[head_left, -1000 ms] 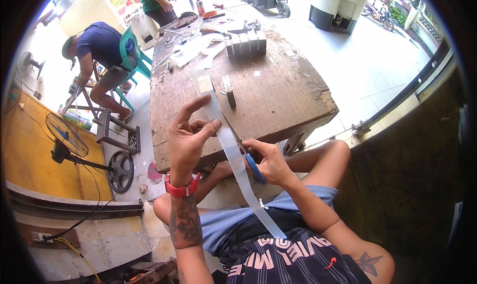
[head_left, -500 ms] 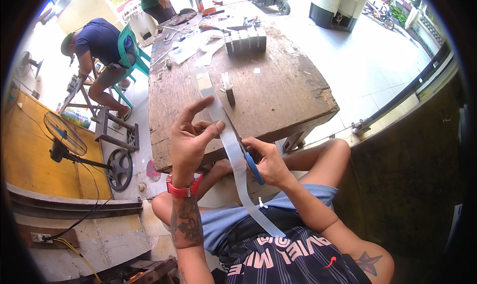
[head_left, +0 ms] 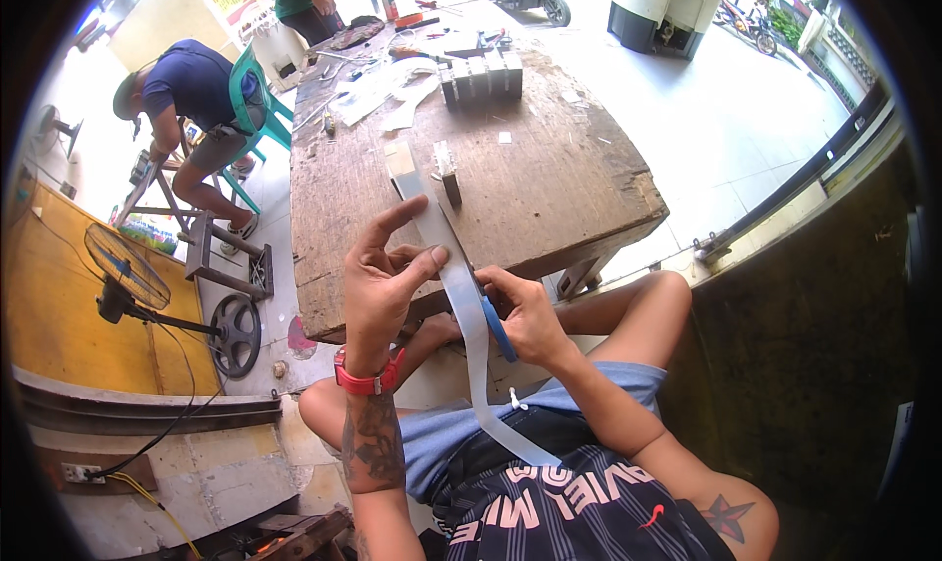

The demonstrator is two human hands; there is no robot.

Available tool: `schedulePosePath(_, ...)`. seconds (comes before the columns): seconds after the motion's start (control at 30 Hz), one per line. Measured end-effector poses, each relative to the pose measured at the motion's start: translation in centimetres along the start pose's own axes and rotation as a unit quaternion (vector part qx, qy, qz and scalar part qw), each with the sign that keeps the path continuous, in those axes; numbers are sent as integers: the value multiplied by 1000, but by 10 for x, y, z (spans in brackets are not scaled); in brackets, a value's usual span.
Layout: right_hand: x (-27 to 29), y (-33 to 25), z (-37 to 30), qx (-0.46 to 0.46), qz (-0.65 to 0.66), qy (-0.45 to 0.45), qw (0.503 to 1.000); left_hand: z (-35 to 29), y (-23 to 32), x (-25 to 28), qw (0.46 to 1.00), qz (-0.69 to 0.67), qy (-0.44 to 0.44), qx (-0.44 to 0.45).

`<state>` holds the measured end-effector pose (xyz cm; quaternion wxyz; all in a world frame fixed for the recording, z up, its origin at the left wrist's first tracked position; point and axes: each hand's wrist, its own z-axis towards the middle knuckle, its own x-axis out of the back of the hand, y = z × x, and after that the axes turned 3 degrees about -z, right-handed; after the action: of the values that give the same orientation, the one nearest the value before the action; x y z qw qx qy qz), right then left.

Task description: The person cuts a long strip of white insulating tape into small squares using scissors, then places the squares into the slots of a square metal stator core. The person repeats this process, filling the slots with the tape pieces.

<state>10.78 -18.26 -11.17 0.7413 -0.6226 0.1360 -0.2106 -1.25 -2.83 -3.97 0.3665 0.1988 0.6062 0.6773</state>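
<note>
A long pale grey strip (head_left: 471, 326) runs from the wooden table's top down to my lap. My left hand (head_left: 385, 279) pinches the strip near its upper part between thumb and fingers, forefinger raised. My right hand (head_left: 525, 311) grips a blue-handled tool (head_left: 498, 328) pressed against the strip's right edge. Which kind of tool it is I cannot tell; its working end is hidden behind the strip and fingers.
The worn wooden table (head_left: 549, 188) carries a row of grey blocks (head_left: 481, 76), a small block (head_left: 446, 174), paper scraps and hand tools at the far end. A seated person in blue (head_left: 191, 95) works at left near a green chair. A floor fan (head_left: 123, 272) stands at left.
Both hands have stayed on the strip. My left hand shifted slightly along it, and the strip's upper end now lies a little further up on the table.
</note>
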Motion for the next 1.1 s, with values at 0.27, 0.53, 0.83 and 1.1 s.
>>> schedulePosePath(0.27,2,-4,1,-6,-12,1,1000,-3,-1,0,1000,11,-18,4)
schedulePosePath(0.53,2,-6,1,-21,13,-1,1000,7,7,-1,999,-6,-26,-27)
schedulePosePath(0.83,2,-9,1,-9,-9,6,1000,44,29,10,995,69,-47,-55)
schedulePosePath(1.1,6,-7,2,0,-9,16,1000,28,18,-2,997,49,-30,-42)
